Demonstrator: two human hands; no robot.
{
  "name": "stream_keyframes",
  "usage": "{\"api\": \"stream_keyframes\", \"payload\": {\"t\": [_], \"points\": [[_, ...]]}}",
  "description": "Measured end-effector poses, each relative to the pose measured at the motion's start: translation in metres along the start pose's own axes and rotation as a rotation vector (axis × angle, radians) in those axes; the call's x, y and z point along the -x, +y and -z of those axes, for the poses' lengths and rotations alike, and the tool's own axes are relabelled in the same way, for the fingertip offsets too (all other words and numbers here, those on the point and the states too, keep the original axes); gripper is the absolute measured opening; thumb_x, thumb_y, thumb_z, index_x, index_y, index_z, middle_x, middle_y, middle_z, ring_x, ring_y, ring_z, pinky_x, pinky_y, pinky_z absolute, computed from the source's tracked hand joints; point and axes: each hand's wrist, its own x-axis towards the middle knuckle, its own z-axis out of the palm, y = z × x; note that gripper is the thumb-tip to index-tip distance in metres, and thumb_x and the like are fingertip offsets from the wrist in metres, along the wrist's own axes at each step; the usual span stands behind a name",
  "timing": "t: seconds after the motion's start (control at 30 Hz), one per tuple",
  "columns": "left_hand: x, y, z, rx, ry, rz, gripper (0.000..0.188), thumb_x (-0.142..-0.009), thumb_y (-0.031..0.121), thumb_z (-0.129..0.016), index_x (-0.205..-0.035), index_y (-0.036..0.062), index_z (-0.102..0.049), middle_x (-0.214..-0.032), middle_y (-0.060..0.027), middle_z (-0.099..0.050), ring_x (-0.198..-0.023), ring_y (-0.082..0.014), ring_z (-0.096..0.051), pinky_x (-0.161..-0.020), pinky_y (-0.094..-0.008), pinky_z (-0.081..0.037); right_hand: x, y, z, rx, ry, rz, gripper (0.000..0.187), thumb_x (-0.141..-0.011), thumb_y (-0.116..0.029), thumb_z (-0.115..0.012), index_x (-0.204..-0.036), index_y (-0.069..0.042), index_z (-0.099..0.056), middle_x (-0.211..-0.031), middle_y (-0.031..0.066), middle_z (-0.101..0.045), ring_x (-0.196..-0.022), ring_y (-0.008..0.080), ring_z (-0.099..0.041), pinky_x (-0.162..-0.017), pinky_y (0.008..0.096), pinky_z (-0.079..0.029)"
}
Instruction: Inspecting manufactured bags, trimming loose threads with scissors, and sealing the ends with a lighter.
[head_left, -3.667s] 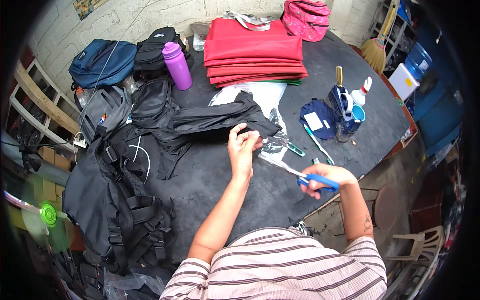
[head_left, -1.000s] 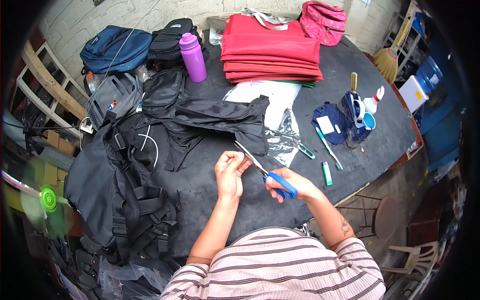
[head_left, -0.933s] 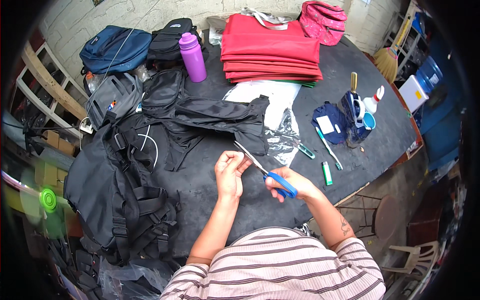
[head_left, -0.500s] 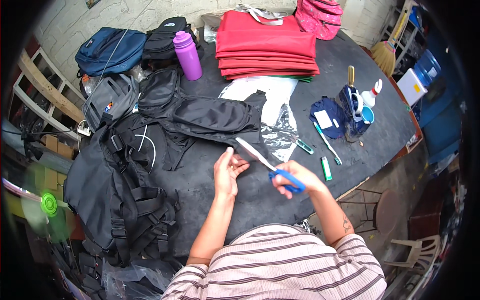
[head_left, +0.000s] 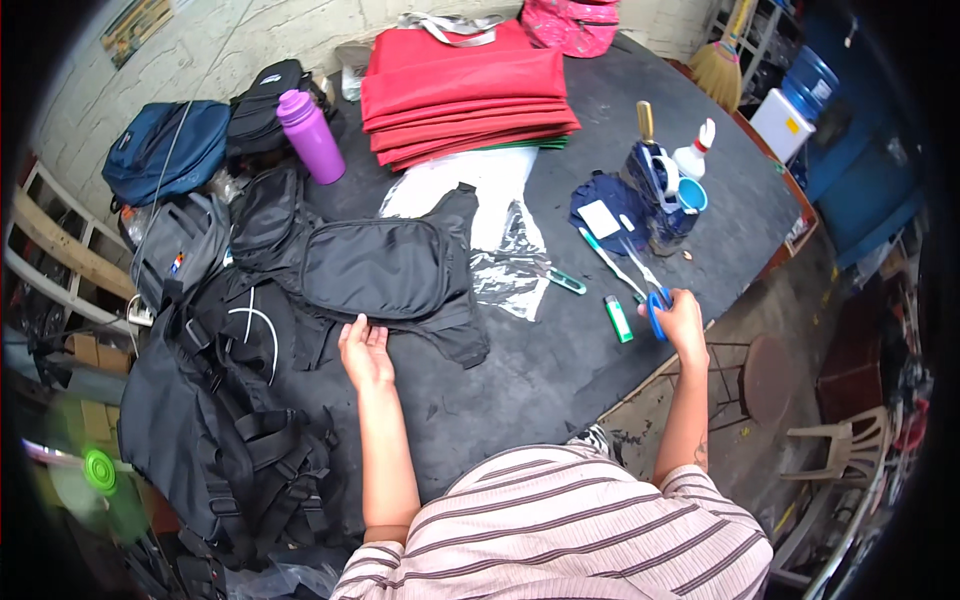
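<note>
My left hand is turned palm up, fingers loosely spread, at the near edge of a flat black bag piece with a zipped oval pocket. The fingertips meet that edge. On the right side of the table, my right hand grips scissors by their blue handles. Their blades point away from me beside a white-and-green toothbrush. A green lighter lies just left of the scissors. Farther left is a small green-handled cutter next to crumpled clear plastic.
Folded red fabric is stacked at the back. A purple bottle stands left of it. Black backpacks crowd the left. A dark blue holder, spray bottle and dark blue cloth sit at right.
My right hand has carried the scissors from near the black bag piece to the table's right side. My left hand has moved left along the bag's near edge. The whole view has shifted.
</note>
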Motion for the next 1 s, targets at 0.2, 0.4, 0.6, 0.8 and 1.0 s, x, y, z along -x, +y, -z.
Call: {"api": "stream_keyframes", "payload": {"t": [0.2,0.4,0.6,0.8,1.0], "points": [[0.029,0.015,-0.047,-0.043,-0.294,0.047,0.018,-0.083,0.016,-0.064,-0.095,0.0045,-0.055,-0.091,-0.0044,-0.06,-0.081,-0.0162,-0.057,-0.068,-0.031,-0.048,-0.024,0.043,-0.009,0.156,0.083,-0.15,0.06,-0.059,-0.043,-0.077,-0.092,0.004,-0.06,-0.103,0.0206,-0.057,-0.098,0.0352,-0.054,-0.084,0.043,-0.041],[0.054,0.031,-0.086,-0.176,-0.341,-0.277,0.02,-0.083,0.011,-0.062,-0.097,-0.0022,-0.056,-0.086,-0.0075,-0.062,-0.063,-0.0128,-0.061,-0.05,-0.0237,-0.052,-0.047,0.075,-0.014,-0.035,0.078,-0.082,0.047,-0.054,-0.025,-0.078,-0.085,0.005,-0.06,-0.085,0.0211,-0.062,-0.079,0.0265,-0.062,-0.07,0.0348,-0.048],[0.081,0.077,-0.139,-0.328,-0.526,-0.506,0.014,-0.08,0.006,-0.064,-0.09,-0.0026,-0.058,-0.076,-0.0051,-0.061,-0.059,-0.0079,-0.056,-0.047,-0.0204,-0.046,-0.027,-0.008,-0.007,-0.027,0.381,0.155,0.027,-0.07,-0.018,-0.07,-0.086,0.002,-0.061,-0.091,0.0191,-0.059,-0.083,0.0343,-0.059,-0.075,0.0407,-0.047],[0.058,0.056,-0.15,-0.509,-0.688,-0.391,0.015,-0.079,0.01,-0.067,-0.075,0.0025,-0.054,-0.058,0.0026,-0.05,-0.048,-0.0028,-0.046,-0.043,-0.0193,-0.041,-0.014,-0.076,-0.078,-0.146,0.013,0.505,0.039,-0.067,-0.021,-0.074,-0.096,-0.002,-0.056,-0.095,0.0158,-0.055,-0.093,0.0347,-0.051,-0.082,0.0421,-0.041],[0.047,0.049,-0.127,-0.571,-0.759,-0.299,0.039,-0.075,0.002,-0.069,-0.108,0.0008,-0.048,-0.079,-0.0035,-0.059,-0.058,-0.0052,-0.053,-0.053,-0.018,-0.042,-0.027,-0.076,-0.086,-0.172,0.153,0.341,0.011,-0.069,0.005,-0.053,-0.08,0.005,-0.057,-0.087,0.0268,-0.054,-0.083,0.0418,-0.053,-0.075,0.0462,-0.044]]}}
